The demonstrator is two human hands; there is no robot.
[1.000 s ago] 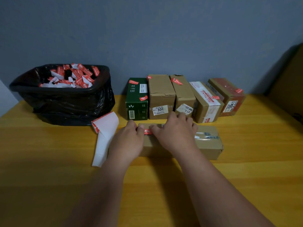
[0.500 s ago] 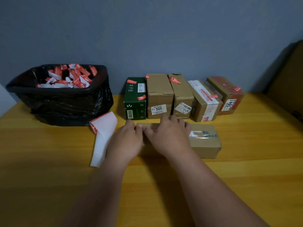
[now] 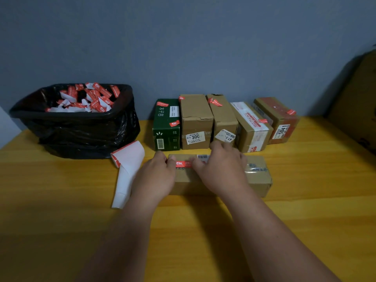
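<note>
**Fig. — Seating a red sticker on the near box: where it can fail**

The cardboard box (image 3: 258,180) lies lengthwise on the table (image 3: 305,231) at the centre of the frame, in front of a row of five boxes (image 3: 196,119), each of which bears a sticker. The red sticker (image 3: 183,164) sits on the top face of the cardboard box, towards its left end, between your two thumbs. Your right hand (image 3: 221,169) lies flat over the box, with the fingers spread to the far edge and the thumb tip against the sticker's right end. Your left hand (image 3: 156,176) meets the sticker's left end with its thumb. Its fingers are turned away from the camera, so you cannot tell whether it pinches the sticker or only presses beside it.

Probable faults from here:

(a) If you press one end down before the other is aligned, the sticker will likely set crooked or wrinkle.

(b) The barcode label (image 3: 203,157) lies just beyond the sticker, so a slip towards the upper right would cover it.

(c) The box stands free on the table. An uneven push could drive it into the row behind, which is close to your right fingertips.

(d) The backing strip (image 3: 128,165) curls just beside your left wrist, and a sweep of the forearm could drag it off.

The lined bin (image 3: 81,131), at upper left, holds spent backings.
</note>
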